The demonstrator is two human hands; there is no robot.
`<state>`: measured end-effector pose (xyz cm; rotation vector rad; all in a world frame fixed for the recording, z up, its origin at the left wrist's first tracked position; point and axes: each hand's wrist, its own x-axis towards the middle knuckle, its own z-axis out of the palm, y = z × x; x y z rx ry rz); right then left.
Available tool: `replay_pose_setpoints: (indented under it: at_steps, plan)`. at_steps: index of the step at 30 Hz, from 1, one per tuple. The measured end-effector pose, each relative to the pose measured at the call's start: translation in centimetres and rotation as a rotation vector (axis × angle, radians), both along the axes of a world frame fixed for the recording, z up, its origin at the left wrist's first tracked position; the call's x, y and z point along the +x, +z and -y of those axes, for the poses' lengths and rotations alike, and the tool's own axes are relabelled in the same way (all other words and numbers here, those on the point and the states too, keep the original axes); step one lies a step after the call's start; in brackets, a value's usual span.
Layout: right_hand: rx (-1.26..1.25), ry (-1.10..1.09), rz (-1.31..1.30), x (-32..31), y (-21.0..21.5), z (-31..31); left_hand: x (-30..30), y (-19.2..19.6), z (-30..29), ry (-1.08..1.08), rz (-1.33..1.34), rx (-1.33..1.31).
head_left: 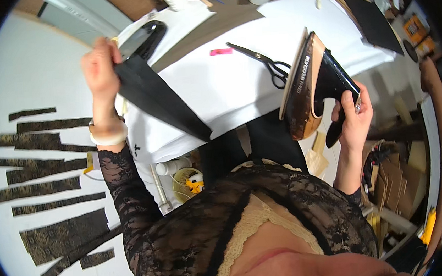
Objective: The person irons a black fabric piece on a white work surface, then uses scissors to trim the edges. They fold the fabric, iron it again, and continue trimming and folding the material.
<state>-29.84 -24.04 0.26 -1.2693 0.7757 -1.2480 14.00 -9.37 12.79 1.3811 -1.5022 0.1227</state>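
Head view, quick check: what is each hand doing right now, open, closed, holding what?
Left hand: closed on a long black fabric piece, lifted.
Right hand: closed around the handle of a black-and-gold iron, raised off the table.

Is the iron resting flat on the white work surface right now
No, the iron is lifted off the white table, gripped by its handle in the right hand.

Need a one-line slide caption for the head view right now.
Left hand lifts a black fabric piece over the white-covered table while the right hand holds a clothes iron raised beside scissors.
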Motion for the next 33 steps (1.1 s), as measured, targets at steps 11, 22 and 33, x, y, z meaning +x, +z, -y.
replay_pose_setpoints:
  at_steps: [11, 22, 33]
  plan:
    - [-0.302, 0.121, 0.080, 1.0, 4.3, 0.3, 0.0, 2.5, -3.5, 0.143, -0.179, -0.617]
    - [-0.848, 0.320, -0.065, 5.4, 14.0, -4.2, -5.5, 4.8, -1.6, -0.007, 0.196, -0.368]
    - [-0.823, 0.443, -0.112, 9.0, 13.4, -5.7, -9.4, 4.7, -2.4, -0.014, 0.078, -0.419]
